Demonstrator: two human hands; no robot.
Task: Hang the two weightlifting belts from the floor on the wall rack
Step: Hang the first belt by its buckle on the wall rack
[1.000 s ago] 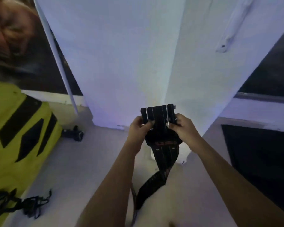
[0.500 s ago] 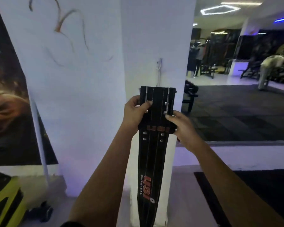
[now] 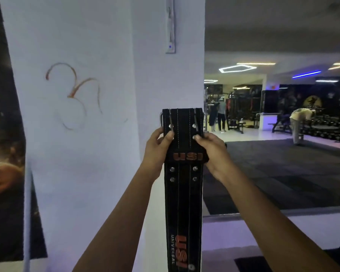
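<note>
A black leather weightlifting belt (image 3: 182, 197) with orange USI lettering hangs straight down in front of a white pillar. My left hand (image 3: 158, 149) grips its buckle end from the left and my right hand (image 3: 210, 151) grips it from the right, at chest height. The metal buckle sticks out at the belt's top left. High on the pillar's right face a white wall rack (image 3: 170, 26) runs vertically, well above the belt's top edge. A second belt is not in view.
The white pillar (image 3: 82, 154) fills the left and middle, with an orange scribble on it. A dark poster (image 3: 2, 134) lies at the far left. To the right opens a gym floor with black mats (image 3: 283, 173), benches, machines and several people far off.
My view has tilted up from the floor to the pillar. Both hands have lifted the belt from low near the pillar's base to chest height, and it now hangs full length.
</note>
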